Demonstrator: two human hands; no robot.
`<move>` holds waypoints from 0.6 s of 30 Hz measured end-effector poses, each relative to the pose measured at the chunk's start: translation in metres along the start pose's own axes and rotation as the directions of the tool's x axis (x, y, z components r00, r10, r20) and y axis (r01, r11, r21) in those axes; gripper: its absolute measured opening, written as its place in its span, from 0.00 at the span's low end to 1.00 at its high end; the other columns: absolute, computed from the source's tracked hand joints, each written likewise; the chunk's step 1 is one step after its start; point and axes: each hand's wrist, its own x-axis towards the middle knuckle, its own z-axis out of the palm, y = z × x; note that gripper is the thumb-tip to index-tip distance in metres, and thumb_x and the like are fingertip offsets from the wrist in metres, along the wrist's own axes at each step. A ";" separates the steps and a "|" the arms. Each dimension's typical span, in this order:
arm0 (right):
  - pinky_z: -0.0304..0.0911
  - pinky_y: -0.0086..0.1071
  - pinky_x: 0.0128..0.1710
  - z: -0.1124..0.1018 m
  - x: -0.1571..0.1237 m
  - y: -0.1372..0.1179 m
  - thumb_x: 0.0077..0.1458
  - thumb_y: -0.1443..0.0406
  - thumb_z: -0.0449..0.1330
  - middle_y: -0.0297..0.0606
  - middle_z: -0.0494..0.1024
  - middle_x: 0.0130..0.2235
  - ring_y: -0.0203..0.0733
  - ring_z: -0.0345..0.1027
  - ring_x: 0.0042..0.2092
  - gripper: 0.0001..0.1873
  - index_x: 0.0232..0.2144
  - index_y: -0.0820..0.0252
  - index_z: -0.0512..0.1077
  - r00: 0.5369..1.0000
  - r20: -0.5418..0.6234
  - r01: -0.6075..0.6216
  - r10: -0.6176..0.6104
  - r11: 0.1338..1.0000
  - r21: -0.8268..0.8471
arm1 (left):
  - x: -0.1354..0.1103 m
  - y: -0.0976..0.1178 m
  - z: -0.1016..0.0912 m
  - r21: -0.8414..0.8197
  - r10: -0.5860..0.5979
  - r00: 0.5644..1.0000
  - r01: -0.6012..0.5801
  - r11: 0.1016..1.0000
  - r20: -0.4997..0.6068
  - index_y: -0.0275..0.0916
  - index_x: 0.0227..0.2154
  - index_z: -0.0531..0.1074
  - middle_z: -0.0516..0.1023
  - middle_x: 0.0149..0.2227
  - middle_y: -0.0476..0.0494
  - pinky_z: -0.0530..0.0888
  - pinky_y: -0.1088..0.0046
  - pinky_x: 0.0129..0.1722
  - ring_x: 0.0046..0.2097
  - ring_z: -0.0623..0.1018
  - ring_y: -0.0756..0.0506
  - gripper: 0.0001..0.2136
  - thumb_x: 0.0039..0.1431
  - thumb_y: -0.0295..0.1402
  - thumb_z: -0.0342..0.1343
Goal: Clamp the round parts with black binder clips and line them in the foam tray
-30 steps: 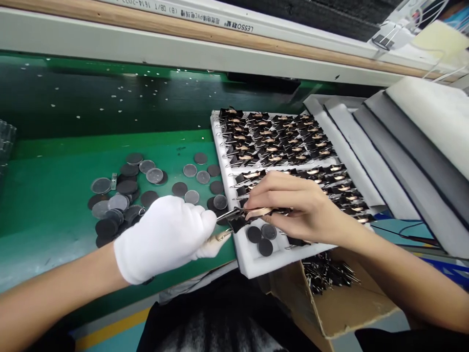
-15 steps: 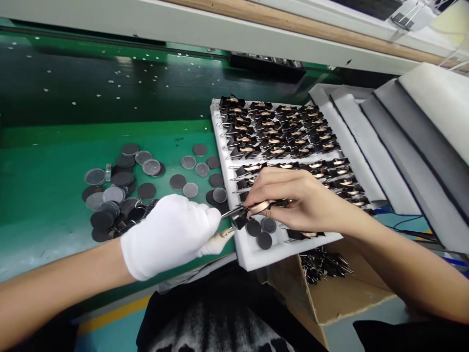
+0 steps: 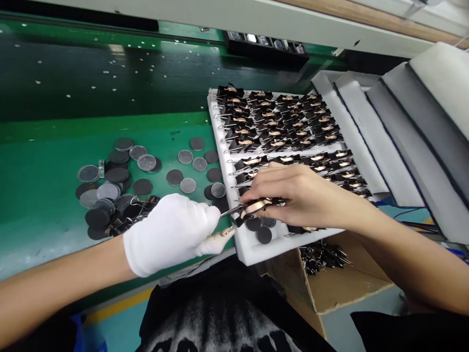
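My left hand (image 3: 174,234), in a white glove, is closed on the wire handles of a black binder clip (image 3: 239,221). My bare right hand (image 3: 304,195) pinches a gold-rimmed piece like a watch case (image 3: 255,209), at the clip's mouth. The fingers partly hide how clip and case meet. Both hands work over the near left edge of a white foam tray (image 3: 256,254). Rows of similar gold-rimmed cases with binder clips on them (image 3: 273,133) fill much of the tray. A few dark round discs (image 3: 264,235) lie in its near compartment.
Many black and clear discs (image 3: 116,175) lie on the green table (image 3: 44,161), with loose binder clips (image 3: 144,204) beside my glove. Foam sheets (image 3: 403,132) lean at the right. Below, a cardboard box (image 3: 351,288) holds more clips. A black compartment tray (image 3: 266,49) stands at the back.
The view has shifted slightly. The gold-rimmed case has turned a little in my right fingers, and more of its rim shows. Both hands keep their grip.
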 end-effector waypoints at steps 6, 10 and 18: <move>0.66 0.37 0.41 -0.001 -0.001 -0.003 0.66 0.71 0.61 0.40 0.82 0.38 0.42 0.74 0.41 0.09 0.46 0.64 0.79 0.998 0.052 0.031 -0.029 0.999 -0.025 | -0.001 -0.001 0.001 0.020 -0.042 0.997 0.041 0.999 0.065 0.42 0.18 0.66 0.61 0.12 0.48 0.48 0.67 0.21 0.15 0.67 0.44 0.26 0.69 0.51 0.44; 0.62 0.38 0.37 0.005 -0.005 -0.005 0.67 0.73 0.59 0.40 0.84 0.41 0.43 0.75 0.42 0.09 0.46 0.63 0.78 0.981 -0.121 0.094 -0.151 0.917 -0.388 | 0.002 -0.014 -0.009 -0.267 -0.151 0.962 0.210 0.940 0.227 0.38 0.36 0.76 0.77 0.24 0.44 0.62 0.69 0.23 0.24 0.77 0.43 0.25 0.68 0.56 0.47; 0.68 0.42 0.46 0.034 -0.014 -0.006 0.65 0.71 0.63 0.44 0.80 0.55 0.48 0.74 0.54 0.23 0.61 0.55 0.71 0.823 -0.420 -0.027 -0.383 0.711 -0.703 | 0.019 -0.024 -0.030 -0.730 -0.098 0.728 0.683 0.030 0.678 0.39 0.26 0.74 0.82 0.27 0.46 0.73 0.75 0.30 0.28 0.80 0.49 0.25 0.73 0.49 0.44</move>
